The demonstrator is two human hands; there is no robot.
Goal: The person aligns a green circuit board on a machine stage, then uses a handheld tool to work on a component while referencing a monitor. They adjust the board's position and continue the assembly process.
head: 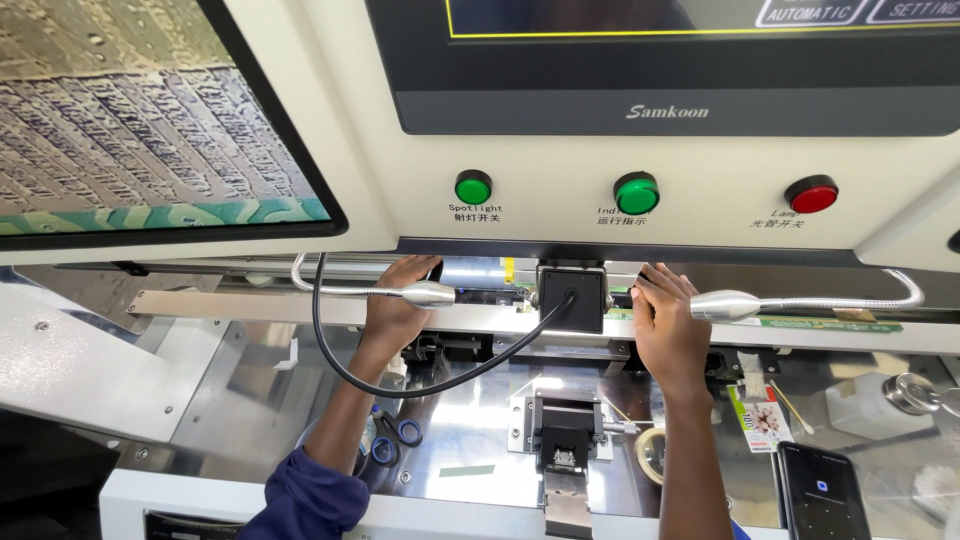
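Two green buttons, one red button, two hands.

Cream machine panel carrying two green buttons and one red button; black camera block with black cable; silver gooseneck lamps; blue-handled scissors; dark blue sleeve; black phone; shiny steel surface.

Bright, even light, glare on the steel deck below, sharp focus, slight bending at the edges.
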